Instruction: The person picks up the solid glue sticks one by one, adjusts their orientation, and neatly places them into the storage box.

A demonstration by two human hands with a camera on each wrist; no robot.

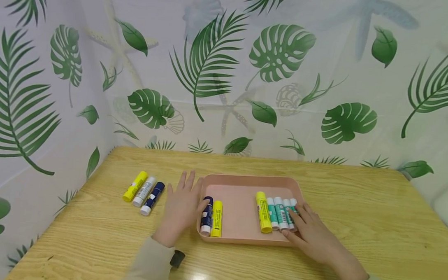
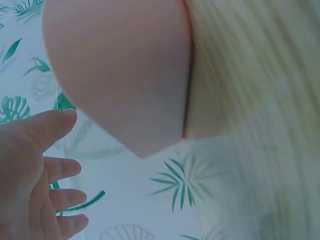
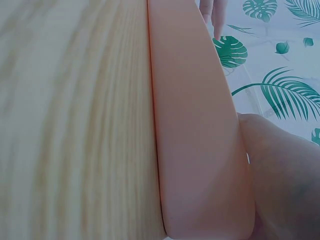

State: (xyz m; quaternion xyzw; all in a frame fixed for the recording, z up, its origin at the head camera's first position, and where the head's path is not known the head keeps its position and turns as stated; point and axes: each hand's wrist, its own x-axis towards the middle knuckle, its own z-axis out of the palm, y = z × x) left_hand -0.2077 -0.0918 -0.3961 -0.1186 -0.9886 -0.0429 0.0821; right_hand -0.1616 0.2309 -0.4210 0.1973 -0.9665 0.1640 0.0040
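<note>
A shallow pink tray [image 1: 239,223] sits on the table with glue sticks in it. My left hand [image 1: 182,206] is spread beside the tray's left end, its thumb reaching over the rim close to a dark blue glue stick [image 1: 206,215]. Touching that one is a yellow glue stick [image 1: 216,219]. At the right end, my right hand [image 1: 313,233] lies across the rim, fingertips at several teal glue sticks [image 1: 279,214] and thumb near their lower ends. A larger yellow glue stick [image 1: 264,212] lies against the teal group. In the right wrist view the thumb [image 3: 280,160] meets the tray's rim.
Left of the tray, a yellow glue stick [image 1: 135,186], a white glue stick [image 1: 144,191] and a dark blue glue stick with a white end [image 1: 153,198] lie side by side. Behind the wooden table [image 1: 369,211] hangs a leaf-patterned cloth [image 1: 226,82].
</note>
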